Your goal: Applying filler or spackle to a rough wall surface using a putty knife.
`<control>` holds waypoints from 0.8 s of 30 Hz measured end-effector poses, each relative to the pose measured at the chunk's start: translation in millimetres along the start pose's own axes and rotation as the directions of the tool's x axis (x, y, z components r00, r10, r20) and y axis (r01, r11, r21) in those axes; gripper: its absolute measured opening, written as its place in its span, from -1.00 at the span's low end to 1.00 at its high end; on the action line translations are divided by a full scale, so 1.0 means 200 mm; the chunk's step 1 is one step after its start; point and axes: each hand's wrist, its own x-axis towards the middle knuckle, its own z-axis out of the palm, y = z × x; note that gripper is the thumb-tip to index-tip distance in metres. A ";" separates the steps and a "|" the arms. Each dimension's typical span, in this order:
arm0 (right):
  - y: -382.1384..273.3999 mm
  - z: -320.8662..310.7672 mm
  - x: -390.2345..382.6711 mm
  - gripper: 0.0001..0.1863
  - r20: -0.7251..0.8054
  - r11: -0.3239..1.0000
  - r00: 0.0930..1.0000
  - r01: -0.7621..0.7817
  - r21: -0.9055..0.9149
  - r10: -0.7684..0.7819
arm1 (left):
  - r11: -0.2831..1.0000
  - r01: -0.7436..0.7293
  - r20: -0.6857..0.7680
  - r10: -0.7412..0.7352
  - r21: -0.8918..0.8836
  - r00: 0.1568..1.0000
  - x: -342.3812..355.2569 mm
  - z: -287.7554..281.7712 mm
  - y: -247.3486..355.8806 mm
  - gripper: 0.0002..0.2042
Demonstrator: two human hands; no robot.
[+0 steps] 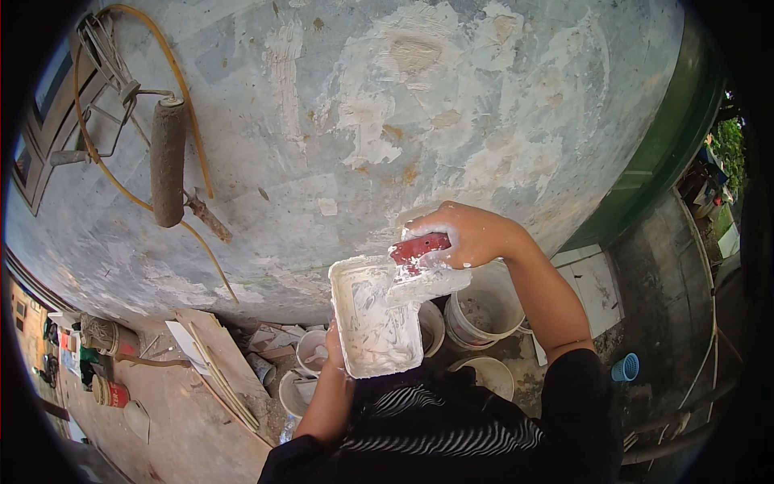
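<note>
My left hand (333, 347) holds a rectangular tray (417, 355) by its left side, fingers mostly hidden behind it. White filler paste (375, 323) coats the tray's inside and rim. My right hand (468, 232), smeared with white, is closed around the red handle of a putty knife (419, 248). The knife's wide blade is caked with paste and sits over the tray's right rim; whether it touches the rim I cannot tell. Just beyond both hands rises a grey wall (322, 121) with rough white and beige patches.
A dirty paint roller (168, 161) and a yellow hose (173, 60) hang on the wall at left. Several buckets (484, 310) stand on the floor below my hands. Boards (214, 355) lean at lower left. A green door (617, 194) and a blue basket (626, 368) are at right.
</note>
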 end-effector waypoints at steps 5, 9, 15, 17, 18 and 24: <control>0.10 0.07 -0.03 -0.44 -0.102 0.985 0.994 0.066 0.160 -0.050 | 0.949 0.087 0.146 -0.045 -0.301 0.988 0.04 -0.02 -0.01 -0.31; 0.21 0.08 -0.01 -0.50 -0.240 0.718 0.966 0.099 0.689 0.097 | 0.863 0.353 0.478 -0.153 -0.362 0.865 0.06 0.02 -0.01 -0.29; 0.31 0.20 0.05 -0.54 -0.406 0.545 0.898 0.257 0.798 0.171 | 0.744 0.486 0.538 -0.203 -0.459 0.818 0.07 0.05 -0.04 -0.29; 0.32 0.24 0.07 -0.53 -0.403 0.524 0.896 0.256 0.812 0.187 | 0.731 0.510 0.549 -0.223 -0.452 0.806 0.07 0.05 -0.05 -0.29; 0.33 0.25 0.08 -0.52 -0.400 0.512 0.896 0.255 0.820 0.195 | 0.728 0.519 0.550 -0.234 -0.447 0.802 0.07 0.05 -0.06 -0.29; 0.31 0.28 0.05 -0.52 -0.344 0.631 0.925 0.169 0.757 0.165 | 0.768 0.475 0.525 -0.216 -0.429 0.823 0.09 0.04 -0.05 -0.26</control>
